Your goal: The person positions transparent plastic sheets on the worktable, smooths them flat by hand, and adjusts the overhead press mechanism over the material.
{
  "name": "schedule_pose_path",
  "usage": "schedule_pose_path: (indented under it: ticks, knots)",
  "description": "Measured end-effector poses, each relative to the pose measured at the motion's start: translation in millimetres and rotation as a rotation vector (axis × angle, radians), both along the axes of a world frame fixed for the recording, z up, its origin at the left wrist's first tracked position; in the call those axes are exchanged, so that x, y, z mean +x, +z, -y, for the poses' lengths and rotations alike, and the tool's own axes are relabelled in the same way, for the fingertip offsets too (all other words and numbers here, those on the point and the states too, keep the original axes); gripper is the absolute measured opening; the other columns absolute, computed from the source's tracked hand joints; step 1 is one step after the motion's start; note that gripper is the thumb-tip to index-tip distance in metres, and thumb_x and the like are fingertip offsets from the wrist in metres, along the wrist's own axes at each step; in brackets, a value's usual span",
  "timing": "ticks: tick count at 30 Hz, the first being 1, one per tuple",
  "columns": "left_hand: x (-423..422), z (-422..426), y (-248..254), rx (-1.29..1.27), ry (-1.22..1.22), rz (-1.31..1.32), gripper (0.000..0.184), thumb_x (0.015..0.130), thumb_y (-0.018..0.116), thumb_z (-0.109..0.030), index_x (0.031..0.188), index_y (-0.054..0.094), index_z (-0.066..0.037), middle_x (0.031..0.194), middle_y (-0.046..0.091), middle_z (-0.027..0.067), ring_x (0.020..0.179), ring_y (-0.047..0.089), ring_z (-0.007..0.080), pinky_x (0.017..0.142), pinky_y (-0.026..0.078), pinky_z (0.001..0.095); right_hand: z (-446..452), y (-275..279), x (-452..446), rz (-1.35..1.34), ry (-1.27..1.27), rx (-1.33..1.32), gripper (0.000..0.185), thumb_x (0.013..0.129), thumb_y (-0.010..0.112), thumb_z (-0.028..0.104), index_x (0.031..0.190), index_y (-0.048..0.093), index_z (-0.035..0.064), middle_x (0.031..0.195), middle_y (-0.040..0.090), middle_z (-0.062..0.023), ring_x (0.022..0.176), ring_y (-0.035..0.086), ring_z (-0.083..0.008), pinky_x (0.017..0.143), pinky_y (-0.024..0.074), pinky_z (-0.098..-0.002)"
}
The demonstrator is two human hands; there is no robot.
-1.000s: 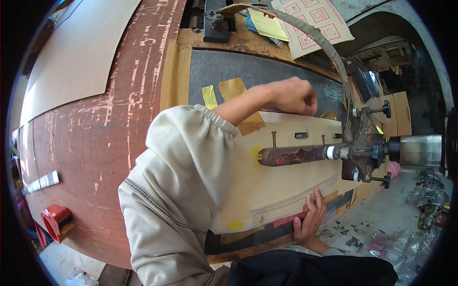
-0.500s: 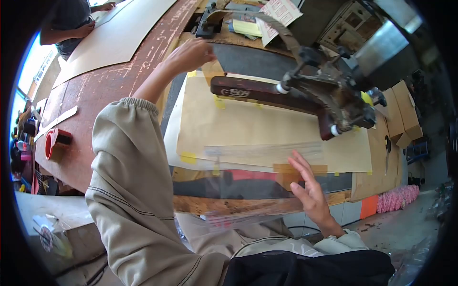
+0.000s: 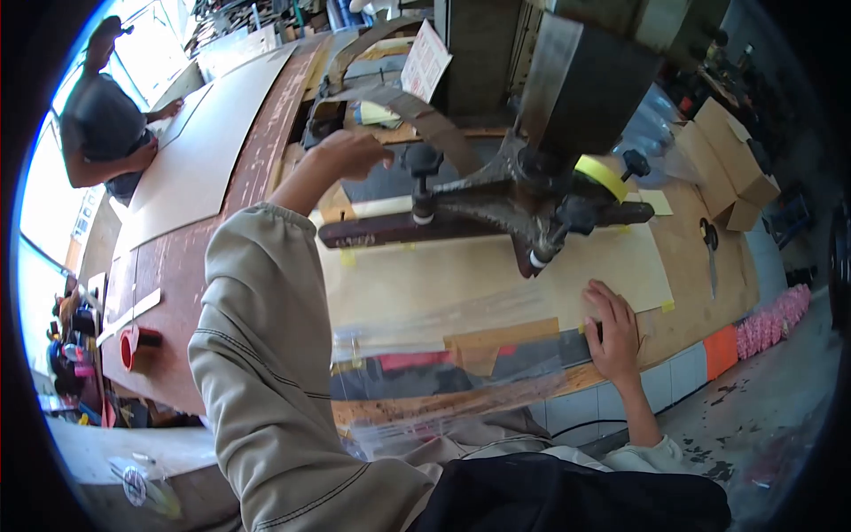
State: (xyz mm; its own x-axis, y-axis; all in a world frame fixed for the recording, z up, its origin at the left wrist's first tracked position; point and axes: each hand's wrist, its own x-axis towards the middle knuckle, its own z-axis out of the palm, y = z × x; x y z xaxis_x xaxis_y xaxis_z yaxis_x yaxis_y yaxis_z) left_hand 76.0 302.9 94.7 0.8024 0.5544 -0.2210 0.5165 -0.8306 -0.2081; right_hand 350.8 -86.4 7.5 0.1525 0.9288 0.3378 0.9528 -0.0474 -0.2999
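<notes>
My left hand (image 3: 348,157) is raised at the far side of the work surface, its fingers curled closed; whatever they hold is hidden. It is beside the dark bar (image 3: 372,232) of a press head (image 3: 514,195) with black knobs. Below the head lies a cream paper sheet (image 3: 443,275) with bits of yellow tape. My right hand (image 3: 613,332) rests with fingers stretched on the paper's near right edge. To its left, a clear plastic sheet (image 3: 523,386) lies over the near edge, across brown tape (image 3: 501,341) and a pink strip (image 3: 412,361).
A person (image 3: 106,124) stands at the far left by a large pale board (image 3: 204,151). A red tape dispenser (image 3: 137,348) sits on the left table. Scissors (image 3: 710,248) lie at right, near a cardboard box (image 3: 727,164). Yellow tape roll (image 3: 603,177) hangs on the press.
The press head now sits further left over the paper, and the view has shifted. My right hand has moved from above the plastic rightward onto the paper. My left hand stays closed.
</notes>
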Motion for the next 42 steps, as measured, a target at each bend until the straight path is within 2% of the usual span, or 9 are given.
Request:
schedule_pose_path:
  ticks: [1,6,8,14,18,24,30,39,42]
  knots:
    - [11,-2,-2,0.052,-0.032,-0.079,0.044,0.077,0.061,-0.005,0.116,0.062,-0.024,0.094,0.070,0.0078,0.091,0.069,0.0276,0.071,0.054,0.0403,2,0,-1,-0.014,-0.009,-0.019,0.037,0.087,0.055,0.010,0.124,0.055,0.0048,0.134,0.053,-0.0143,0.123,0.049,-0.0341,0.106,0.0329,-0.0446]
    - [18,-15,-35,0.026,-0.289,0.185,0.009,0.079,0.064,-0.017,0.083,0.068,-0.009,0.083,0.070,0.0114,0.080,0.070,0.0295,0.067,0.056,0.0427,-4,4,-4,0.016,-0.021,-0.043,0.036,0.087,0.054,0.010,0.123,0.056,0.0046,0.134,0.053,-0.0151,0.122,0.050,-0.0343,0.106,0.0331,-0.0448]
    - [7,-10,-25,-0.068,-0.277,0.151,0.015,0.081,0.064,-0.015,0.094,0.065,-0.007,0.092,0.068,0.0090,0.089,0.067,0.0275,0.073,0.055,0.0411,-4,2,-5,0.009,-0.028,-0.049,0.034,0.087,0.054,0.011,0.120,0.057,0.0043,0.131,0.054,-0.0152,0.121,0.050,-0.0348,0.105,0.0338,-0.0473]
    - [-29,-27,-66,-0.043,-0.650,0.577,0.012,0.084,0.059,-0.012,0.094,0.064,-0.012,0.099,0.060,0.0032,0.106,0.060,0.0192,0.085,0.051,0.0346,-20,25,-61,-0.062,-0.309,-0.183,0.027,0.091,0.049,0.011,0.114,0.059,0.0017,0.125,0.057,-0.0180,0.121,0.050,-0.0373,0.108,0.0279,-0.0535]
    - [-12,-17,-69,-0.247,-0.694,0.376,0.033,0.087,0.056,-0.020,0.118,0.061,-0.009,0.117,0.059,0.0049,0.111,0.056,0.0183,0.089,0.048,0.0337,-35,22,-154,0.022,-0.071,-0.268,0.038,0.093,0.051,0.027,0.120,0.054,0.0001,0.132,0.051,-0.0196,0.128,0.046,-0.0367,0.110,0.0229,-0.0573]
    - [43,-17,-97,-0.322,-1.002,0.744,0.039,0.090,0.049,-0.020,0.127,0.056,-0.008,0.120,0.059,0.0057,0.116,0.055,0.0167,0.089,0.047,0.0365,-44,4,-171,-0.036,-0.117,-0.259,0.051,0.092,0.052,0.035,0.128,0.045,-0.0005,0.138,0.045,-0.0240,0.131,0.042,-0.0417,0.112,0.0172,-0.0583]
    - [90,-15,-110,-0.483,-1.094,0.800,0.031,0.087,0.048,-0.018,0.113,0.065,-0.012,0.119,0.058,0.0012,0.116,0.054,0.0164,0.090,0.047,0.0413,-44,0,-173,-0.028,-0.167,-0.256,0.051,0.089,0.052,0.036,0.125,0.046,0.0006,0.134,0.046,-0.0253,0.128,0.044,-0.0408,0.112,0.0176,-0.0583]
    - [109,2,-116,-0.475,-1.099,0.677,0.036,0.089,0.046,-0.020,0.118,0.067,-0.016,0.138,0.050,0.0039,0.131,0.040,0.0193,0.093,0.043,0.0424,-39,-3,-172,0.008,-0.192,-0.258,0.053,0.087,0.054,0.039,0.122,0.047,-0.0003,0.127,0.049,-0.0252,0.118,0.047,-0.0409,0.107,0.0230,-0.0582]
    - [104,3,-113,-0.436,-1.083,0.724,0.040,0.086,0.049,-0.017,0.122,0.065,-0.016,0.128,0.056,0.0006,0.122,0.045,0.0158,0.086,0.041,0.0369,-40,-2,-172,-0.003,-0.185,-0.250,0.052,0.087,0.054,0.039,0.122,0.048,-0.0003,0.128,0.048,-0.0257,0.118,0.046,-0.0413,0.104,0.0258,-0.0581]
